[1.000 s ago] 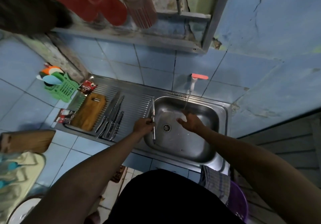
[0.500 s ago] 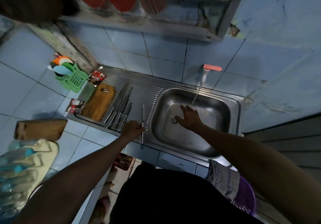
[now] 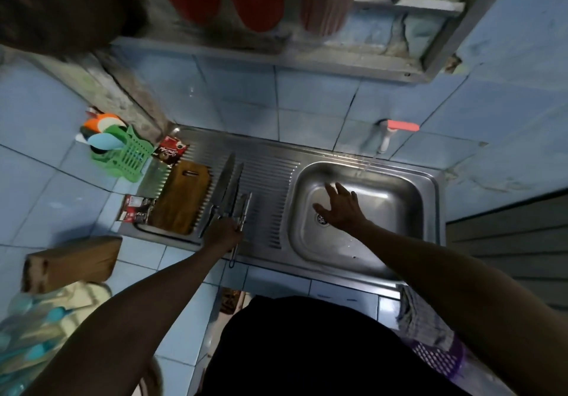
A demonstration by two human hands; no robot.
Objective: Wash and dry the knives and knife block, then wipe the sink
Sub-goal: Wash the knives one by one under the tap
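Walls: I see pale blue tiles point(image 3: 239, 100), cracked blue plaster point(image 3: 507, 42) on the right.
Shelf: grey ledge point(image 3: 307, 57) overhead.
Counter: blue tiled top point(image 3: 46, 186).
Light: dim.

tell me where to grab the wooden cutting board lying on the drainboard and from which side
Probably by the near short edge of the brown wooden cutting board, coming from the front of the steel sink unit. It lies flat with its slot handle at the far end by the wall, and the steel knives crowd its right side, so fingers approaching from the near or left side stay away from the blades.
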